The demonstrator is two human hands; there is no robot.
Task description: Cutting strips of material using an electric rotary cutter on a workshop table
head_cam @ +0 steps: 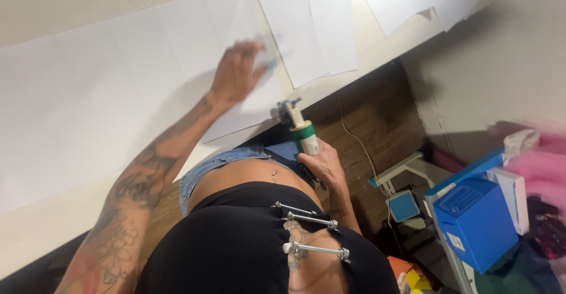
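On paper sheet (147, 64), left hand (236, 73) flat.

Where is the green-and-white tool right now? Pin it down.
In the head view, the green-and-white tool sits just right of centre, gripped in the right hand, its tip at the table edge below the white paper sheets.

White paper sheets (118, 76) cover the pale cream table (35, 235) — plain, no pattern. The tool (302, 130) in the right hand (323, 167) shows a green band over a white body with a grey metal tip. Dark tattoo patterns run up the left forearm (147, 170). Black top, blue denim shorts (236, 158) — and a bright blue box (474, 220) on the brown wood floor (365, 111).
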